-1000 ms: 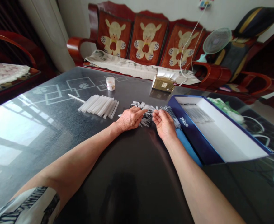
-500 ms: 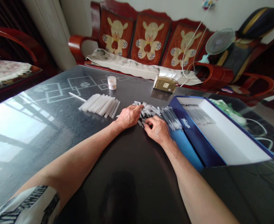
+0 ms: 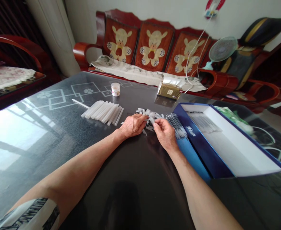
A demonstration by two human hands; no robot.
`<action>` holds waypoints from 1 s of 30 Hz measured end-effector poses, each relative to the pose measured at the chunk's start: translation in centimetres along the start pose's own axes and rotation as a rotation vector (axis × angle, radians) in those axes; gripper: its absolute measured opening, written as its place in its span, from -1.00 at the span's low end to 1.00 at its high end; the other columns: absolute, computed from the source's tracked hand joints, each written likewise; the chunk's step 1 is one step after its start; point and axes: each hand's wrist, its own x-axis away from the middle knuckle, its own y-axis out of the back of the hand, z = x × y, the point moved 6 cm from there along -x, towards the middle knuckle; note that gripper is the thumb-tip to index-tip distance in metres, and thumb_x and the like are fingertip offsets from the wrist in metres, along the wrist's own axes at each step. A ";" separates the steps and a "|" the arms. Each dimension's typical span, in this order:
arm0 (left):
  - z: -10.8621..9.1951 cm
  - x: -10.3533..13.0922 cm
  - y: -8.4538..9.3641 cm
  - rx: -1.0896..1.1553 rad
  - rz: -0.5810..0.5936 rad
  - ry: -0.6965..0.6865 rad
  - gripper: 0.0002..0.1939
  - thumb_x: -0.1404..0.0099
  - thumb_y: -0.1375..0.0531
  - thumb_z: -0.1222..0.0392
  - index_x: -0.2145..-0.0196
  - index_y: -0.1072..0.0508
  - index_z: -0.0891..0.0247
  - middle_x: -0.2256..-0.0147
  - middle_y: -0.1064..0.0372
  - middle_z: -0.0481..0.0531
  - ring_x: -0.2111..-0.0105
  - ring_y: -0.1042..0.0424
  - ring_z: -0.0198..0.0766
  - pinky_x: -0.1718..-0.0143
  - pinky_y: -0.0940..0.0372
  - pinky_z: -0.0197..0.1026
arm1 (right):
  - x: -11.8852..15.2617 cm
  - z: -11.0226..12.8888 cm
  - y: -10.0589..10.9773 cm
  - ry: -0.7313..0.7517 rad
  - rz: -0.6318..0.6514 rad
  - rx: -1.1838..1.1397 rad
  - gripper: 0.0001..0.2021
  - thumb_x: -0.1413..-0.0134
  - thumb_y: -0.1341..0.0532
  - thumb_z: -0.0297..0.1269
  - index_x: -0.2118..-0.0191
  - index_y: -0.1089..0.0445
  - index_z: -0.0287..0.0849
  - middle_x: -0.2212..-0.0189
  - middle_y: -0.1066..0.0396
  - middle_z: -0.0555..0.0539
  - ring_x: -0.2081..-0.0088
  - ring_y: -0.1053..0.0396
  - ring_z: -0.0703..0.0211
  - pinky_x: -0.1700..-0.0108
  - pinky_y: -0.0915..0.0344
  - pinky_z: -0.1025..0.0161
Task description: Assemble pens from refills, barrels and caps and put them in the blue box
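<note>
A heap of small white and black caps point(image 3: 150, 114) lies on the dark table. My left hand point(image 3: 133, 125) is closed at the heap's left side, its fingers bent down; whatever it grips is hidden. At the heap's right edge, my right hand point(image 3: 164, 132) has thumb and forefinger pinched on a small whitish piece too small to name. Left of my hands is a pile of white translucent tubes point(image 3: 103, 111), with one longer white pen-like stick point(image 3: 80, 103) beside it. Thin clear refills point(image 3: 177, 125) lie in a bundle just right of my right hand.
An open blue box point(image 3: 236, 140) with a white inside holds more thin refills at the right. Behind stand a small white jar point(image 3: 115, 89) and a gold tissue box point(image 3: 169, 89). White cables point(image 3: 266, 129) lie at the far right.
My right hand has lifted slightly and moved a little right, its fingertips now raised with a small piece. My left hand has shifted slightly over the heap. The camera view has tilted up a little.
</note>
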 end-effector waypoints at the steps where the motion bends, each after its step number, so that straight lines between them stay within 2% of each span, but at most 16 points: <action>1: 0.0 0.0 -0.1 0.013 -0.002 -0.010 -0.70 -0.39 0.01 0.19 0.04 -0.39 0.34 0.27 -0.48 0.12 0.21 -0.47 -0.18 0.16 -0.35 -0.19 | -0.1 -0.5 -0.1 -0.052 0.008 -0.070 -0.76 -0.10 -0.18 -0.19 0.13 -0.42 -0.14 0.29 -0.47 -0.07 0.33 -0.41 0.18 0.23 -0.36 0.21; 4: -0.3 0.1 -0.2 0.043 0.001 -0.037 -0.70 -0.39 0.01 0.18 0.05 -0.39 0.33 0.26 -0.48 0.13 0.22 -0.48 -0.19 0.17 -0.36 -0.20 | -0.2 -1.7 -0.5 -0.188 0.039 -0.217 -0.67 -0.14 -0.14 -0.14 0.01 -0.40 -0.09 0.31 -0.45 -0.03 0.34 -0.39 0.21 0.30 -0.34 0.27; 9: -0.6 0.1 -0.4 0.054 0.027 -0.055 -0.73 -0.39 0.01 0.17 0.09 -0.41 0.29 0.30 -0.47 0.10 0.25 -0.48 -0.21 0.19 -0.36 -0.22 | -0.2 -2.4 -0.7 -0.323 0.001 -0.379 -0.69 -0.03 -0.20 -0.12 0.11 -0.40 -0.14 0.31 -0.46 -0.04 0.35 -0.40 0.21 0.38 -0.32 0.30; 11: -0.5 0.1 -0.3 0.041 0.020 -0.047 -0.73 -0.39 0.01 0.17 0.10 -0.41 0.29 0.30 -0.47 0.10 0.25 -0.48 -0.21 0.19 -0.36 -0.22 | -0.3 -2.1 -0.4 -0.290 -0.008 -0.321 -0.72 -0.02 -0.21 -0.15 0.15 -0.40 -0.16 0.33 -0.46 -0.06 0.38 -0.39 0.20 0.36 -0.33 0.27; 14: 0.0 0.1 0.0 0.006 -0.023 -0.001 -0.73 -0.39 0.01 0.18 0.11 -0.42 0.30 0.30 -0.47 0.10 0.26 -0.47 -0.21 0.20 -0.35 -0.22 | -0.2 -0.5 0.1 -0.085 0.029 -0.033 -0.80 -0.01 -0.19 -0.27 0.22 -0.45 -0.15 0.40 -0.44 -0.04 0.42 -0.37 0.20 0.30 -0.34 0.21; 17: 0.5 0.1 0.2 -0.018 -0.062 0.028 -0.74 -0.38 0.00 0.19 0.12 -0.42 0.30 0.32 -0.46 0.09 0.27 -0.46 -0.22 0.21 -0.35 -0.23 | 0.4 1.3 -0.5 0.152 0.149 0.228 -0.81 0.03 -0.20 -0.37 0.24 -0.49 -0.13 0.41 -0.41 -0.04 0.43 -0.35 0.20 0.29 -0.34 0.21; 19: 0.6 0.2 0.3 -0.023 -0.085 0.033 -0.75 -0.37 0.00 0.21 0.11 -0.42 0.29 0.32 -0.46 0.09 0.27 -0.45 -0.22 0.22 -0.34 -0.23 | 0.8 2.0 -1.1 0.228 0.222 0.303 -0.78 0.04 -0.21 -0.38 0.21 -0.48 -0.12 0.40 -0.41 -0.04 0.40 -0.36 0.18 0.28 -0.34 0.22; 22: 0.6 0.2 0.3 -0.020 -0.102 0.036 -0.75 -0.37 -0.01 0.21 0.10 -0.42 0.29 0.33 -0.46 0.09 0.28 -0.45 -0.21 0.23 -0.34 -0.22 | 0.7 2.1 -0.7 0.241 0.176 0.320 -0.81 0.00 -0.21 -0.33 0.22 -0.47 -0.13 0.36 -0.43 -0.06 0.39 -0.37 0.18 0.28 -0.35 0.23; 25: 0.7 0.2 0.4 -0.021 -0.091 0.041 -0.75 -0.36 -0.02 0.21 0.10 -0.42 0.28 0.32 -0.46 0.09 0.27 -0.45 -0.21 0.22 -0.34 -0.22 | 0.1 1.1 1.1 0.214 -0.009 0.321 -0.85 -0.05 -0.15 -0.34 0.29 -0.47 -0.14 0.38 -0.44 -0.06 0.42 -0.37 0.19 0.29 -0.34 0.24; 27: 0.7 0.2 0.4 -0.027 -0.079 0.045 -0.75 -0.36 -0.02 0.22 0.11 -0.42 0.28 0.32 -0.46 0.09 0.27 -0.45 -0.21 0.22 -0.34 -0.23 | -0.3 0.0 2.2 0.180 -0.090 0.349 -0.85 -0.03 -0.13 -0.38 0.33 -0.46 -0.15 0.40 -0.44 -0.05 0.44 -0.36 0.19 0.28 -0.34 0.23; 30: 0.7 0.2 0.3 -0.029 -0.064 0.052 -0.75 -0.36 -0.01 0.22 0.11 -0.42 0.28 0.32 -0.45 0.09 0.27 -0.45 -0.21 0.22 -0.33 -0.23 | -0.5 -1.4 2.6 0.120 -0.060 0.391 -0.85 0.05 -0.15 -0.40 0.37 -0.47 -0.14 0.42 -0.43 -0.03 0.48 -0.35 0.21 0.30 -0.33 0.24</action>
